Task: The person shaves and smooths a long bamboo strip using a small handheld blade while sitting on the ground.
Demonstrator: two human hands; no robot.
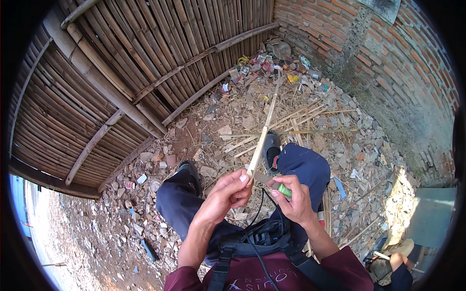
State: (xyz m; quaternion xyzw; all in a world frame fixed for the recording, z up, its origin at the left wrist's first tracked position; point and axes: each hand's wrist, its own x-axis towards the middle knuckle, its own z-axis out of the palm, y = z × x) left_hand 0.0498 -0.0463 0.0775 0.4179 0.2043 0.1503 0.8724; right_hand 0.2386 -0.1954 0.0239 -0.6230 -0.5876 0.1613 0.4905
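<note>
Bamboo strip (260,147), base partly hidden, pinched in left hand (228,195); right of it, half-covered green-handled knife (263,179) in curled right hand (297,200).

Outdoor yard corner; slatted bamboo wall (167,36) meeting brick wall (388,63); stony ground (111,233), litter heap (264,65)

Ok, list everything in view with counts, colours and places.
Bamboo strip: one, pale, centre
Knife: one, green-handled, beside strip
Loose strips: several, yellowish, ground ahead
Bamboo wall: one, brown, left
Brick wall: one, orange, right
Rubble: uncountable, grey, ground
Litter: many, multicoloured, upper centre
Cylinder: one, dark, lower left
Sheet: one, grey, right
Co-worker's hand: one, bare, lower right
Strapped bag: one, black, lap
Cable: one, black, over bag
Shirt: one, maroon, bottom
Trousers: one pair, navy, centre
Shoes: two, dark, centre
Left grip: one, bare, holding strip
Right grip: one, bare, holding knife
</note>
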